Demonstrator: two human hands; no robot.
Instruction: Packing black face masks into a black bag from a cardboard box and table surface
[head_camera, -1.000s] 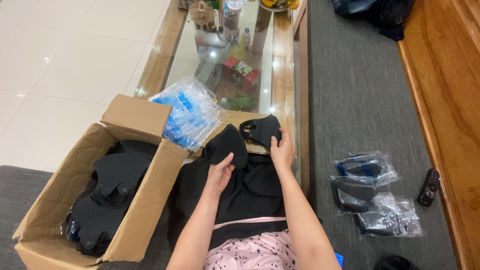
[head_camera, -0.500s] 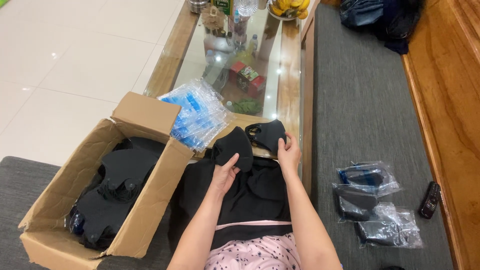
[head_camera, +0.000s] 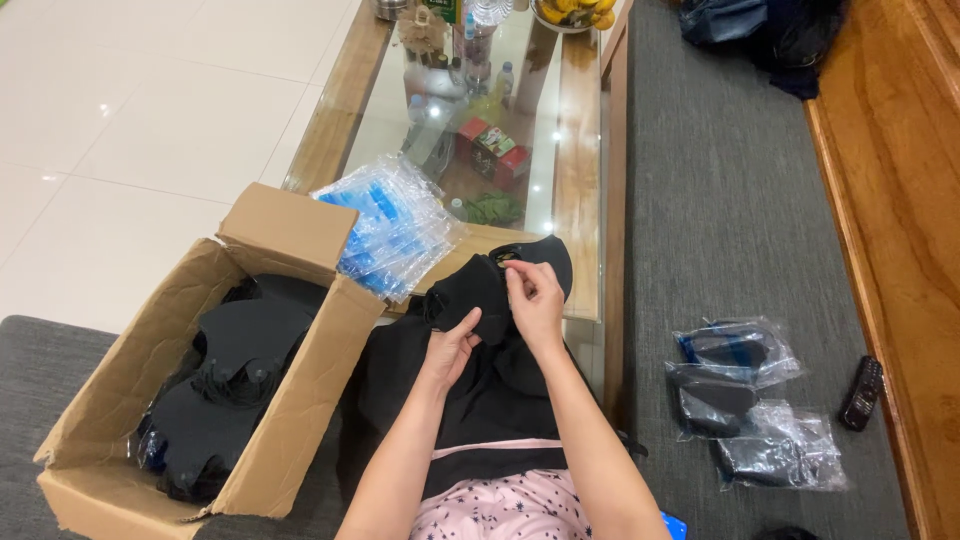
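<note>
My left hand (head_camera: 452, 347) and my right hand (head_camera: 533, 297) both grip a black fabric mask (head_camera: 487, 287) over my lap, close to the near edge of the glass table (head_camera: 580, 190). A second black mask piece (head_camera: 553, 257) lies just behind my right hand on the table edge. More black fabric (head_camera: 480, 400) is piled on my lap beneath the hands.
An open cardboard box (head_camera: 290, 370) with several black masks stands at my left. A stack of clear-and-blue plastic bags (head_camera: 393, 233) rests on the table corner. Bagged masks (head_camera: 745, 400) and a dark remote (head_camera: 861, 393) lie on the grey rug at right.
My right hand has drawn in from the mask on the table edge to meet the left hand on the mask in my lap. The view has tilted a little.
</note>
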